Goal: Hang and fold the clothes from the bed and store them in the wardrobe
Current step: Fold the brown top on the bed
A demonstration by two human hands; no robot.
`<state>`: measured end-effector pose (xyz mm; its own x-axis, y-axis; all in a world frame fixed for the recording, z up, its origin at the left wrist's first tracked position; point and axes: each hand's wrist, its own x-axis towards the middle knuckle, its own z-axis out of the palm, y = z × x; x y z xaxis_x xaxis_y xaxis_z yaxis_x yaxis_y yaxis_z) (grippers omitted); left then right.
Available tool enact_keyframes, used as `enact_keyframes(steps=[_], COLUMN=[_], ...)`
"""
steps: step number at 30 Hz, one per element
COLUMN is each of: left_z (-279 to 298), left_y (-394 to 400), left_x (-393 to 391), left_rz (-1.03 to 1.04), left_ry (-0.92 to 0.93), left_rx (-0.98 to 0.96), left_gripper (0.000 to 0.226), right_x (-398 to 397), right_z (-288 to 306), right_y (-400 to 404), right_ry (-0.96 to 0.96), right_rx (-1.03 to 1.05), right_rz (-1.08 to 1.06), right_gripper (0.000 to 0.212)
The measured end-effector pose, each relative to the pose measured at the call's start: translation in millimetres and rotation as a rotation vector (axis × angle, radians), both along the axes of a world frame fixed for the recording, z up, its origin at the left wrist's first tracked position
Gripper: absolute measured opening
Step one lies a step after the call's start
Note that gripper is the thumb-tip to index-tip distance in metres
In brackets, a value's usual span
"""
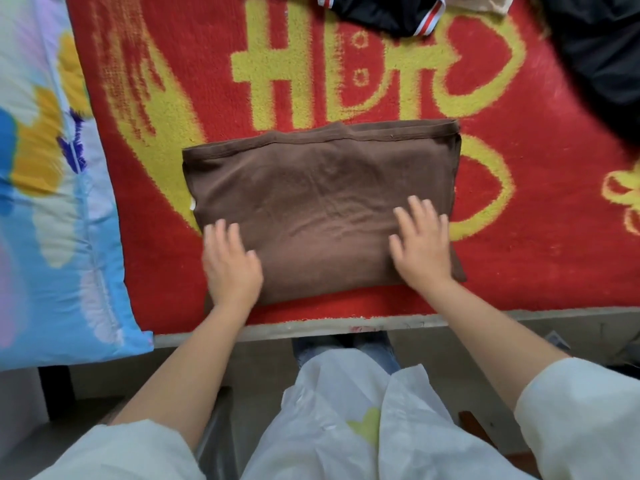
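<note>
A brown garment (318,188) lies folded into a flat rectangle on the red and yellow blanket (519,265) that covers the bed. My left hand (230,265) rests flat on its near left corner, fingers straight and spread. On the near right part of the garment, my right hand (420,242) lies flat too, fingers spread. Neither hand grips the cloth.
A blue flowered pillow (52,209) lies along the bed's left side. A black garment with red and white trim (388,12) sits at the far edge, and a dark garment (602,57) at the far right. The bed's grey frame edge (519,318) runs just below the blanket.
</note>
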<state>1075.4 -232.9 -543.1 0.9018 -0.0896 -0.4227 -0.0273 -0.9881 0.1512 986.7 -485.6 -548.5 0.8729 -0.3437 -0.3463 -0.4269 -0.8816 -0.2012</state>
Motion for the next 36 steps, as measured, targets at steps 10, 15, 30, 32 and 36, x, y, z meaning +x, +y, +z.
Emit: enact_keyframes(steps=[10,15,30,32,36], left_z=[-78.0,-74.6,-31.3,-26.1,-29.1], left_y=[-28.8,-32.1,-186.7,-235.7,-312.6], left_x=[-28.8,-33.4,29.5,39.0,47.3], left_rz=[-0.476,-0.488,-0.783,-0.963,-1.182], left_ry=[0.070,0.068,-0.126,-0.019,0.078], left_rx=[0.087,0.082,-0.375,-0.221,0.089], left_gripper=[0.060,0.060,0.045,0.051,0.065], right_x=[-20.0,-25.8,-92.6,-86.5,-84.5], right_z=[-70.7,-66.3,-27.8,-28.8,-30.1], right_y=[42.0,35.3,-62.3,-64.9,-65.3], right_ry=[0.053,0.034,0.103,0.132,0.187], right_rx=[-0.028,0.008,0.386,0.512,0.710], right_rz=[0.326,0.293,-0.743,-0.772,-0.848], right_gripper=[0.049,0.046,0.062,0.068,0.060])
